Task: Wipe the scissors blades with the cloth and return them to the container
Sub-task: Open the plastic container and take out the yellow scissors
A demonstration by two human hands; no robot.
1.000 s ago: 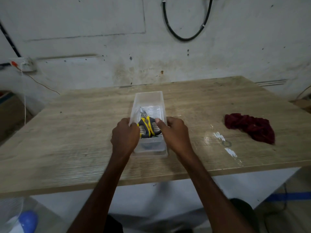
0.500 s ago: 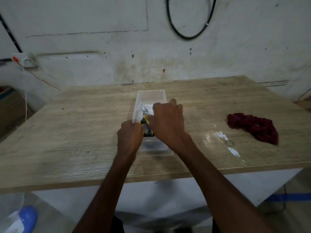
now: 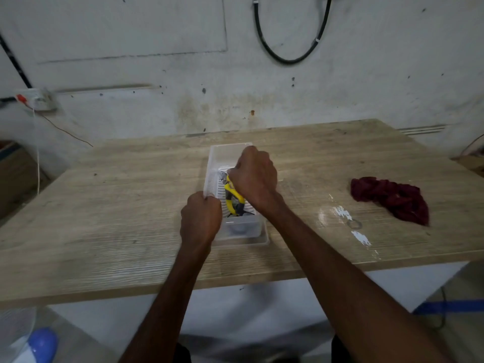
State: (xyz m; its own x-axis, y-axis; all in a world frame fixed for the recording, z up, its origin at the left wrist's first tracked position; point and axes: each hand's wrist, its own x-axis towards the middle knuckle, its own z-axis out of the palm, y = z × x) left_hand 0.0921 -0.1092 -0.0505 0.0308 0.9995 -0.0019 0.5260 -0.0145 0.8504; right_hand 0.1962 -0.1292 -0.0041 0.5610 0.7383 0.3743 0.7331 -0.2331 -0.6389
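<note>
Centrally, container [image 3: 228, 148] on wood-grain table [image 3: 104, 218]; perhaps concrete wall [image 3: 157, 30].

Workshop: stained wall [image 3: 262, 100], hanging cable [image 3: 290, 60].

Yellow-handled scissors [image 3: 232, 196] inside container [image 3: 242, 230]; cloth [image 3: 390, 197] apart

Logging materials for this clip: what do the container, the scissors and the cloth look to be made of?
The container looks like translucent, glossy plastic: shapes show dimly through its near wall. The scissors have yellow and dark handles, probably moulded plastic; the grey tip glints, likely metal, mostly hidden by the right hand. The cloth is dark red fabric, matte and crumpled.
</note>
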